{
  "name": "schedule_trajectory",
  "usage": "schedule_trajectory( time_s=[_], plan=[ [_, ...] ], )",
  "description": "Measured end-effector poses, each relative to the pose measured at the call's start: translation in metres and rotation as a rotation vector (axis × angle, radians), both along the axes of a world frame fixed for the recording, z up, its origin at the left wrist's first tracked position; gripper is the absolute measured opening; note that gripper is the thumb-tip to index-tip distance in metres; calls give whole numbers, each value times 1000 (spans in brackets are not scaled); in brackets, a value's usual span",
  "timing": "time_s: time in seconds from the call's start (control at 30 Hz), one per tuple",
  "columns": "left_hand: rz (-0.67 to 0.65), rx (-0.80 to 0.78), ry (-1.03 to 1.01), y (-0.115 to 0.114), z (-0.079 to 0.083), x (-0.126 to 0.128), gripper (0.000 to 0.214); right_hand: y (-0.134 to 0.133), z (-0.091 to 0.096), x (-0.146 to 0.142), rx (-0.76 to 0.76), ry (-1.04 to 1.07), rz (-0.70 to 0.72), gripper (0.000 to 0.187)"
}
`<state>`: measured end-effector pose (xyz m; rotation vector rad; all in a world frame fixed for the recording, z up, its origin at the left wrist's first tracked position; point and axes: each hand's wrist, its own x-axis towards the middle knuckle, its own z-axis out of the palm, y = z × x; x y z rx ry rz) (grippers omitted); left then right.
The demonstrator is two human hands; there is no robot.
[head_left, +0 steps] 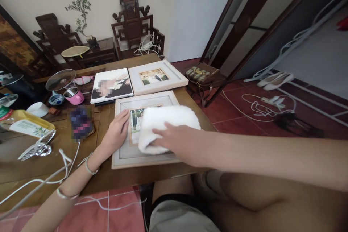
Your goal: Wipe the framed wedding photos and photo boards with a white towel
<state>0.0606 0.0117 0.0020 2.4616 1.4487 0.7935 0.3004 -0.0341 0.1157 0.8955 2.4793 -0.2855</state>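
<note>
A picture frame (146,161) with a pale wooden border lies flat on the table, a photo (135,130) behind its front. My left hand (117,130) rests on the frame's left side, fingers stretched out flat over the border. Folded into a thick pad, a white towel (171,116) covers the frame's middle and right part, hiding much of the photo. My right hand (181,143) presses on the towel from the right, gripping it with the fingers partly tucked into its fold.
Behind lie a second picture frame (176,76) and a photo album (112,96). To the left are a pixelated phone-like object (81,123), a hair clip (38,148), a bottle of yellow liquid (29,123), a pink cup (74,97) and white cables. A wooden chair (244,18) stands right.
</note>
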Motion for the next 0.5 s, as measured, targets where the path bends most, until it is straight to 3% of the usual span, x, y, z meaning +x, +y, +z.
schedule_trajectory(
  time_s=[0.13, 0.27, 0.37, 0.5],
  plan=[
    [0, -5, -9, -1, 4, 2, 41, 33, -35, 9, 365, 42, -2, 58],
    [7, -14, -4, 1, 2, 2, 42, 67, -55, 11, 496, 20, 19, 62],
    [5, -17, 0, 1, -2, 2, 44, 75, -54, 8, 503, -9, -27, 62],
    [8, -5, -11, 0, -1, 2, 43, 49, -27, -5, 347, -85, -13, 64]
  ],
)
